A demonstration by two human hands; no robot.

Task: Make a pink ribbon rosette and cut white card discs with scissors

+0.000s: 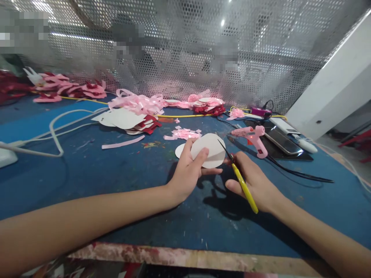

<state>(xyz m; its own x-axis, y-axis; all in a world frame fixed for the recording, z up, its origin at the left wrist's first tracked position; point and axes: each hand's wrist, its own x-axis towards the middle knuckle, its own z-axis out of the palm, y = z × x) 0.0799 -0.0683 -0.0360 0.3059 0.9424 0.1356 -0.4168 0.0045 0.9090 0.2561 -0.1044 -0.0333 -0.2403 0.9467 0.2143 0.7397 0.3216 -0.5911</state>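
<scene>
My left hand (193,164) grips a white oval card (210,150), thumb on top and fingers underneath. Another white rounded piece (180,150) shows just behind that hand, partly hidden. In my right hand (255,179) is a pair of scissors (245,187) with a yellow handle and dark, narrow blades, seen nearly edge-on. The blades point up and left, their tip at the right part of the card; whether they touch it I cannot tell. Beyond the card lies a small heap of pink ribbon pieces (185,133).
A pink glue gun (252,137) with a red light stands right of my right hand, by a phone (284,141). White and red cut pieces (124,120) and pink ribbon bundles (137,101) lie further back. White cables (55,135) cross the left side, before a perforated metal screen (179,50).
</scene>
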